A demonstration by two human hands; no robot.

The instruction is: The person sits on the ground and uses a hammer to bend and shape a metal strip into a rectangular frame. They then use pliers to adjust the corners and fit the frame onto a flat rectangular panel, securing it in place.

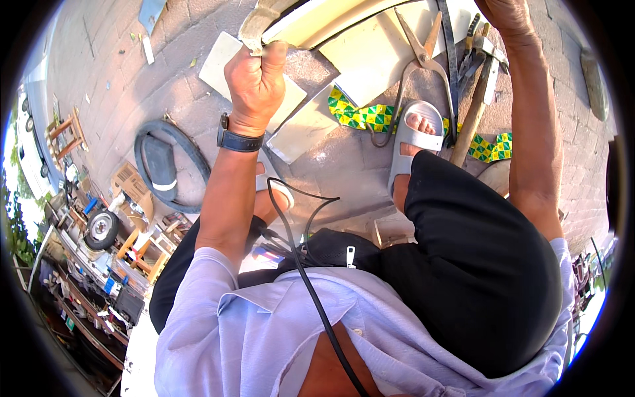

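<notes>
Brick paving (106, 66) lies around large metal shears (423, 59). The left hand (256, 87) is closed on a curled beige strip (256, 30), just beside a cream curved panel (331, 22). The right hand (508, 16) is cut by the view's edge; I cannot tell its grip.

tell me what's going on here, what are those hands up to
The person's left hand grips a pale strip by a curved cream panel. The right hand is partly cut off at the top, so its grip can't be seen. Large shears lie partly over a pale sheet, untouched; a hammer lies right of them.
</notes>
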